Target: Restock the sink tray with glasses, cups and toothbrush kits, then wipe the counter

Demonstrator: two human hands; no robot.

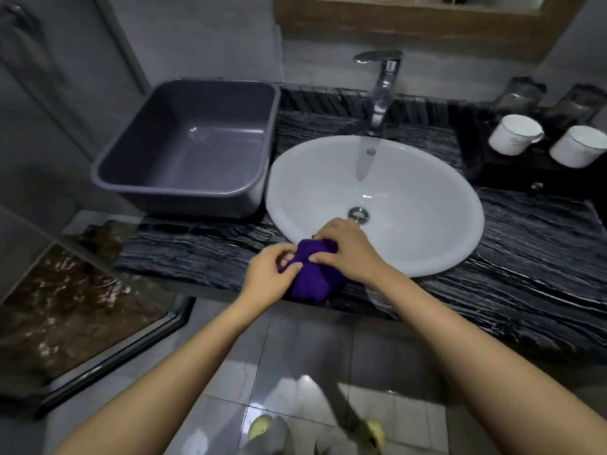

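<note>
Gripping a bunched purple cloth (313,274) from both sides, the two hands meet at the front edge of the dark, streaked tabletop (525,257), just where the rim of the white basin (410,198) overhangs it. The left hand (269,274) pinches a fold of the cloth between thumb and fingertips, while the right hand (348,251) is curled down over the top of the bundle, fingers closed on it. The cloth sits partly on the tabletop and partly against the basin's near rim. A chrome faucet (382,90) rises behind the basin, its spout over the bowl, and the drain (358,213) shows just beyond the right hand. To the left of the basin, touching or nearly touching its rim, stands a grey plastic tub (108,165) with nothing visible inside. At the far right, on a dark tray (512,175), two white cups (514,134) rest near each other, and behind them two clear glasses (522,93) stand, blurred. No toothbrush kits can be made out. Below the tabletop lies a glossy tiled floor (295,356).
</note>
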